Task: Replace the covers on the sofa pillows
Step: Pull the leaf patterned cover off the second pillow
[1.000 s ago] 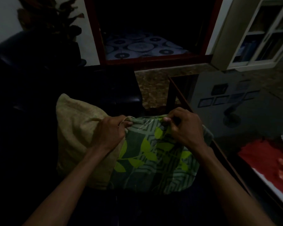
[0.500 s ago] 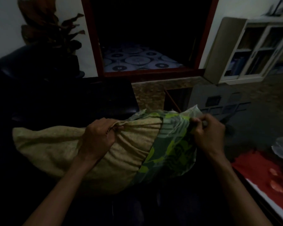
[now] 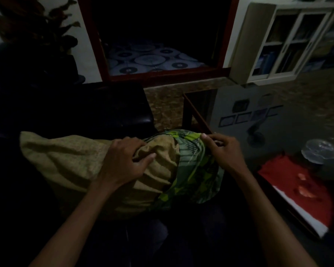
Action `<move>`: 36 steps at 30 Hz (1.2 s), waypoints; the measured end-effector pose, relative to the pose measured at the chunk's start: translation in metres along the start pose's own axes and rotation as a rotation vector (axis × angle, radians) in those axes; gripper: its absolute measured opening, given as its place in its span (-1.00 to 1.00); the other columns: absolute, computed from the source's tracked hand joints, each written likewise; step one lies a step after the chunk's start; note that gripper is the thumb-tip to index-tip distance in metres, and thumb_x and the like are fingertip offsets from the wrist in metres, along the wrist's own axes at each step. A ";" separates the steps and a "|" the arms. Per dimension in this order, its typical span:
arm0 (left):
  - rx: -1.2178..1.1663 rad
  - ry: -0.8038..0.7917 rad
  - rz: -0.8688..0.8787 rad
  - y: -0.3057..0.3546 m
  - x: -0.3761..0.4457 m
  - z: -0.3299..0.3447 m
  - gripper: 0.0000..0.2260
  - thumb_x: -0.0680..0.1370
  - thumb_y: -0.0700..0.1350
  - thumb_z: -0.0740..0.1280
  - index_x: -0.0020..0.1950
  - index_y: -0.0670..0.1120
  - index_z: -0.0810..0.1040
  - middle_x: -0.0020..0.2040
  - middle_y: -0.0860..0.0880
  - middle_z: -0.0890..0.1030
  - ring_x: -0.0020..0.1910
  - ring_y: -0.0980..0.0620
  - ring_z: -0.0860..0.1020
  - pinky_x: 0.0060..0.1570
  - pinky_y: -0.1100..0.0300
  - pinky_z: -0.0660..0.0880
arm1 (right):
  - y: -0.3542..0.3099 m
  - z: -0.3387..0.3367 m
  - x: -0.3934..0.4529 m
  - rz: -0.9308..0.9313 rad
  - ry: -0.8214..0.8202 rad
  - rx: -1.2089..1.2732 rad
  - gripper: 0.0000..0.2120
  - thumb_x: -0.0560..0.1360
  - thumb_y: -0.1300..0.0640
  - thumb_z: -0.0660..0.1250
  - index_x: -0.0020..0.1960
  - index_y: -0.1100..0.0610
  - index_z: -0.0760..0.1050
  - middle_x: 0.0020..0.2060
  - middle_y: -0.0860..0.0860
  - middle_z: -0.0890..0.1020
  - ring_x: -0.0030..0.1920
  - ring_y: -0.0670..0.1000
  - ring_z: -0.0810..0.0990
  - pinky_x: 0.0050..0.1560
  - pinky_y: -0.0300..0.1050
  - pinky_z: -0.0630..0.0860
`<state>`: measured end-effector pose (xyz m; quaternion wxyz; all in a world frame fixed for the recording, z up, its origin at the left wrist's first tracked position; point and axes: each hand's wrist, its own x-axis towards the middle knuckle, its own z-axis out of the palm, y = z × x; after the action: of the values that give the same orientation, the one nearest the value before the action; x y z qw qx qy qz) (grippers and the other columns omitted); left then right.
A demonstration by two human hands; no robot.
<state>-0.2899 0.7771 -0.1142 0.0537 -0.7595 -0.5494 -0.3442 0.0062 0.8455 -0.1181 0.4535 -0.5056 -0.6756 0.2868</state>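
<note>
While the pillow (image 3: 81, 166) lay sideways across the person's lap, the left hand (image 3: 123, 162) clamped down on its tan body, fingers curled into a fold of the cloth. The right hand (image 3: 226, 153) pinched the bunched rim of the green leaf-print cover (image 3: 197, 170), which wrapped only the pillow's right end. Soft, light and squashy, by the look of it, so the filling would give rather than resist; the best purchase seemed to be the cover's open hem, with the other hand bracing the bare stuffing. The tan fabric looked coarse and wrinkled, the cover thin and patterned in yellow-green. Beyond sat a dark sofa (image 3: 104, 112), then a white cabinet (image 3: 278, 45).
</note>
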 end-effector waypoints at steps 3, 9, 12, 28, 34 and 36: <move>-0.028 -0.073 0.005 0.022 0.010 0.011 -0.53 0.48 0.29 0.39 0.30 0.10 0.51 0.17 0.17 0.58 0.12 0.18 0.51 0.13 0.12 0.34 | 0.000 0.003 -0.003 0.000 0.058 -0.060 -0.83 0.58 -0.06 0.41 -0.15 -0.07 0.69 -0.40 -0.33 0.63 -0.34 -0.30 0.61 -0.37 -0.42 0.41; -0.040 0.044 0.008 0.038 0.013 0.040 -0.80 0.50 0.04 0.30 -0.04 -0.02 0.66 -0.12 0.07 0.69 -0.09 0.07 0.60 -0.03 0.18 0.34 | 0.008 -0.001 0.001 0.017 0.139 -0.261 -0.81 0.61 -0.05 0.36 -0.16 -0.07 0.63 -0.42 -0.21 0.58 -0.38 -0.21 0.57 -0.41 -0.25 0.42; -0.049 0.099 0.015 0.033 0.009 0.037 -0.79 0.47 -0.07 0.25 -0.08 -0.10 0.65 -0.19 0.00 0.66 -0.15 0.08 0.49 -0.11 0.28 0.26 | 0.016 -0.005 0.007 0.078 0.179 -0.323 -0.77 0.62 -0.05 0.35 -0.14 0.00 0.67 -0.33 -0.08 0.67 -0.31 -0.11 0.59 -0.31 -0.16 0.37; -0.178 0.022 -0.344 -0.010 0.015 0.027 -0.88 0.54 0.04 0.45 -0.16 0.13 0.55 -0.29 0.16 0.57 -0.29 0.22 0.54 -0.35 0.20 0.42 | 0.056 0.000 -0.027 0.270 -0.028 0.036 -0.67 0.52 -0.29 0.35 -0.09 -0.02 0.56 -0.22 -0.08 0.66 -0.20 -0.24 0.60 -0.15 -0.17 0.51; -0.248 -0.059 -0.383 -0.037 0.032 0.036 -0.87 0.57 0.10 0.38 -0.01 0.07 0.59 -0.13 0.12 0.61 -0.13 0.14 0.61 -0.18 0.19 0.52 | 0.052 0.039 -0.048 0.317 -0.255 0.053 -0.08 0.28 -0.14 0.66 0.44 -0.07 0.17 0.26 -0.21 0.46 0.18 -0.20 0.48 0.15 -0.30 0.42; -0.138 -0.111 -0.329 -0.058 0.024 0.039 -0.66 0.55 0.23 0.33 0.20 0.05 0.59 0.13 0.05 0.61 0.14 0.04 0.58 0.13 0.03 0.54 | 0.055 0.047 -0.046 0.326 -0.227 0.062 0.00 0.21 -0.20 0.68 0.44 -0.10 0.14 0.32 -0.12 0.44 0.29 -0.08 0.47 0.25 -0.15 0.42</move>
<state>-0.3190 0.8367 -0.1468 -0.0860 -0.6792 -0.6433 -0.3427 -0.0092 0.8236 -0.1997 0.3374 -0.5584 -0.6226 0.4321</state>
